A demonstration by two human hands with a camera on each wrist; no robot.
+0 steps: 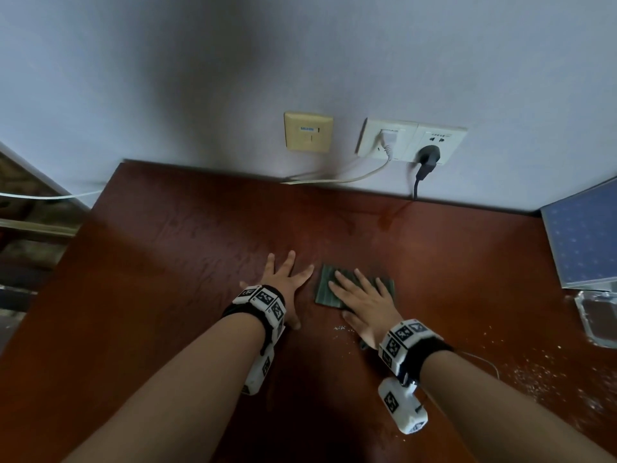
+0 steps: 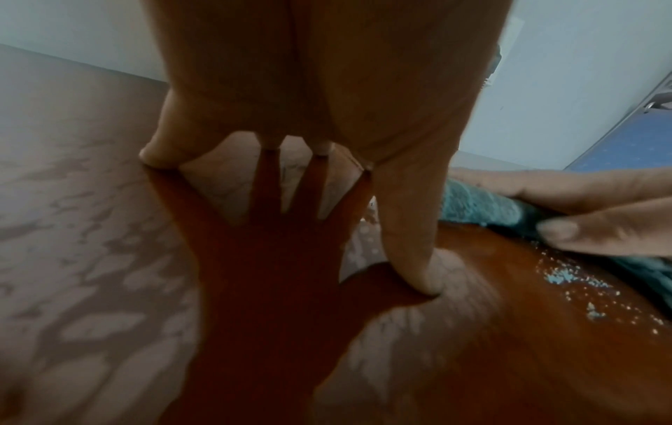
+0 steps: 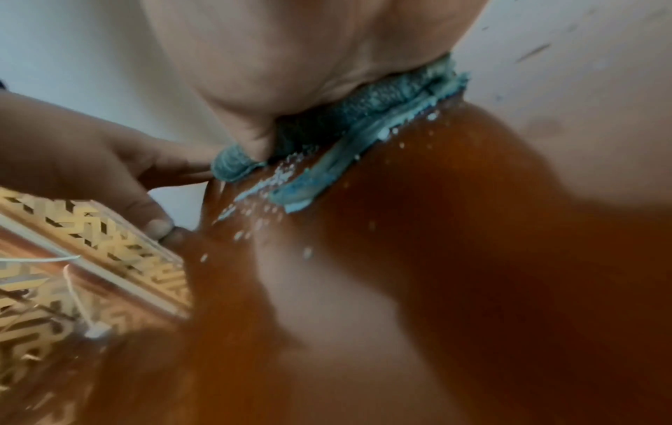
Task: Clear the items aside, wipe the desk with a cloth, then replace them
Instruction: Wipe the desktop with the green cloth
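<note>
A folded green cloth (image 1: pixel 325 287) lies on the red-brown desk (image 1: pixel 167 262) near its middle. My right hand (image 1: pixel 359 295) lies flat on it, fingers straight and spread, pressing it down. In the right wrist view the cloth (image 3: pixel 363 115) shows under the palm, with white crumbs (image 3: pixel 276 175) at its near edge. My left hand (image 1: pixel 283 282) rests flat on the bare desk just left of the cloth, fingers spread; the left wrist view shows its fingers (image 2: pixel 407 230) touching the wood and the cloth (image 2: pixel 472 204) beside them.
A blue patterned box (image 1: pixel 584 242) and a clear glass container (image 1: pixel 597 315) stand at the desk's right edge. White crumbs (image 1: pixel 534 372) are scattered at the front right. Wall sockets with a white cable (image 1: pixel 354 177) and a black plug (image 1: pixel 427 155) sit behind the desk.
</note>
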